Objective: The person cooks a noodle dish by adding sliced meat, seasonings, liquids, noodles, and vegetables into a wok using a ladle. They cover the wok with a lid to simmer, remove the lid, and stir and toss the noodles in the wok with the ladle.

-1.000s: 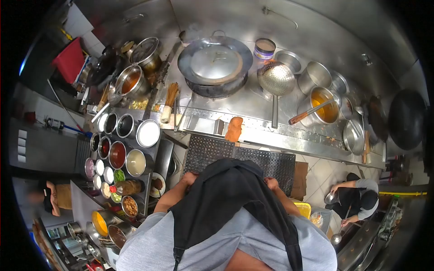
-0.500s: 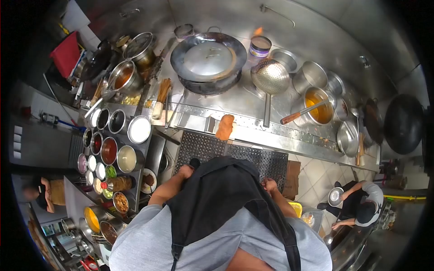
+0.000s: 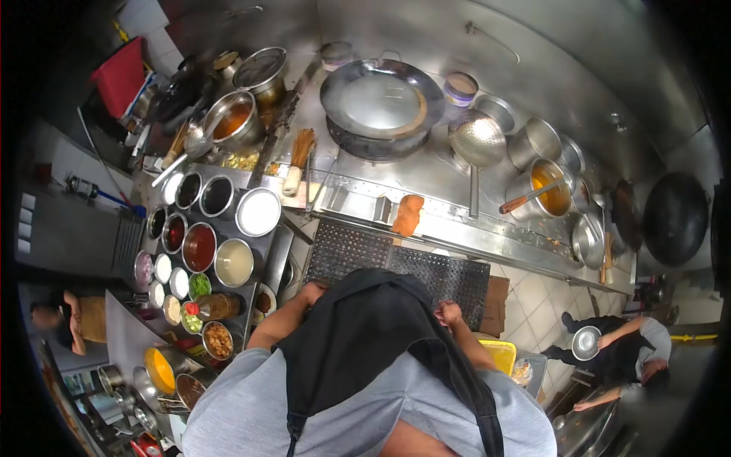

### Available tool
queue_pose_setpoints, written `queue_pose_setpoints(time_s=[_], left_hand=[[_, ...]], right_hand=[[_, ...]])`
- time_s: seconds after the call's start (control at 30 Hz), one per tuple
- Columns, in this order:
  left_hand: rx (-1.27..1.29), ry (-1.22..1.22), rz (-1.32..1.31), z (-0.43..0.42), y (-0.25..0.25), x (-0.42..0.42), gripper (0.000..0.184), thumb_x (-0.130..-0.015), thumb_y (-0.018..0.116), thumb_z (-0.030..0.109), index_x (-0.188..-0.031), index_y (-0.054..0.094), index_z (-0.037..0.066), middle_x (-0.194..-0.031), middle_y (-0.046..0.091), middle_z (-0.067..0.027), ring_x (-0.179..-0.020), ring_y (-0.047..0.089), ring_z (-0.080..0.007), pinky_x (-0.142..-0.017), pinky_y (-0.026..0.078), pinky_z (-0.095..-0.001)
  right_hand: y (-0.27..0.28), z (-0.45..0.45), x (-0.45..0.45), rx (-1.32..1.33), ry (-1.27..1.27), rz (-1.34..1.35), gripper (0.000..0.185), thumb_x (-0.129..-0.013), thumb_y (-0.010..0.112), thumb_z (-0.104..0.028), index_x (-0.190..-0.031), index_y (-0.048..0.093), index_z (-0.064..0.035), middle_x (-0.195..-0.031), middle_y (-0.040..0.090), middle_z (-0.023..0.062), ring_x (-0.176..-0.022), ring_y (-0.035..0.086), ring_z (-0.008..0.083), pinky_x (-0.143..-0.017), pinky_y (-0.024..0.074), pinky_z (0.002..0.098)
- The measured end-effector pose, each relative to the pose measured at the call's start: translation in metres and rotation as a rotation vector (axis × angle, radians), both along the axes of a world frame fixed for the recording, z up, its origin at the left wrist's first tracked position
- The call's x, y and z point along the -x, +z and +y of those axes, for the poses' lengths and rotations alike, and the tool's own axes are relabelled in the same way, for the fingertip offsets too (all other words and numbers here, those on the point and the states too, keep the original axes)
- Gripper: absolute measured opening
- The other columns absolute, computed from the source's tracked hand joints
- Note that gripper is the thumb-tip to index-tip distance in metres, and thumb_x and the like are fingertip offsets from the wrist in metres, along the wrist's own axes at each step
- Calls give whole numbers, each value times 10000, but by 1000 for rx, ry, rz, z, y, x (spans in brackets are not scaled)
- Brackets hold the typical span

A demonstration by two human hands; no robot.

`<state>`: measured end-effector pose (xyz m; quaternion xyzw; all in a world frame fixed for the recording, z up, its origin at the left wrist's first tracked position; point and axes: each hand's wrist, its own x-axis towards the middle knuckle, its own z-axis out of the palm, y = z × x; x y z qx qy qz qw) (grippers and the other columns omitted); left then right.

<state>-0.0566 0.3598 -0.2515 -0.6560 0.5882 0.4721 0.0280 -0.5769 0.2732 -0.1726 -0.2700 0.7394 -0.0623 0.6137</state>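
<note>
1 apron on, over shirt; L hand part hidden at its edge, R hand curled beside it. Can't tell if either grips it. Apron prob. sorted; what's left unclear.

Grey shirt, seemingly short-sleeved, beneath a black apron with black straps to either side

A single wide fisheye view looks forward and steeply down from the wearer's head (its edges fall away to black), with the black apron close at lower centre and the wok and steel wall farther off above.
</note>
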Motion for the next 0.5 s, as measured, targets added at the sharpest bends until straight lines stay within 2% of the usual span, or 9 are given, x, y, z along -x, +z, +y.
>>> queue_pose_setpoints(time_s=[0.03,0.1,0.17,0.2,0.23,0.3,0.37,0.4,0.5], left_hand=[[88,-156,-42,8,-2,-13,464,-864,536,439,-1149,710,116,-1213,673,-140,-1117,646,-304,-979,498,-373],[263,-470,-125,25,-4,-39,469,-867,527,429,-1159,702,106,-1210,673,-141,-1105,651,-301,-971,501,-378],[92,-362,-91,49,-44,-66,535,-836,522,503,-1214,672,155,-1270,645,-122,-1131,627,-316,-959,499,-389],[11,-305,-77,56,-44,-73,571,-821,519,541,-1241,657,180,-1300,630,-113,-1143,616,-323,-953,497,-395],[-33,-283,-116,64,-45,-79,538,-829,526,508,-1202,675,151,-1266,644,-128,-1131,625,-325,-953,501,-395],[-119,-240,-195,67,13,-76,479,-846,539,442,-1125,710,92,-1198,670,-159,-1106,645,-329,-951,508,-396],[-36,-320,-143,81,4,-90,495,-829,551,468,-1099,719,89,-1194,669,-167,-1106,644,-338,-941,511,-407],[6,-358,-114,91,-9,-97,503,-820,556,482,-1086,723,88,-1192,668,-171,-1106,643,-342,-935,513,-412],[-54,-147,-108,102,-38,-106,509,-791,581,497,-1040,731,79,-1170,673,-178,-1084,652,-346,-922,516,-428]], right_hand=[[-1,5,-11,-3,16,-3,277,-935,580,-288,-1166,608,-138,-956,688,58,-759,681,212,-666,559,407],[-10,17,-31,-5,101,8,277,-933,577,-283,-1168,604,-139,-958,687,60,-737,678,206,-636,559,396],[-12,32,-50,18,129,-2,263,-928,574,-269,-1154,610,-138,-945,686,59,-714,673,198,-608,559,390],[-9,41,-62,41,118,-18,250,-924,571,-258,-1138,618,-137,-931,685,57,-703,669,193,-596,559,391],[-6,49,-75,64,105,-34,238,-920,568,-247,-1122,625,-136,-917,685,55,-692,665,188,-583,558,391],[5,65,-97,197,123,43,192,-904,556,-193,-1005,679,-84,-837,677,51,-667,630,160,-605,531,341],[-18,92,-96,456,173,104,194,-899,555,-177,-952,699,-59,-804,673,54,-670,614,155,-622,510,312],[-12,98,-96,416,208,90,202,-897,568,-182,-956,706,-46,-809,675,58,-689,613,162,-639,500,310],[23,112,-107,250,230,148,210,-898,593,-201,-967,711,-41,-819,678,60,-703,615,176,-652,494,320]])
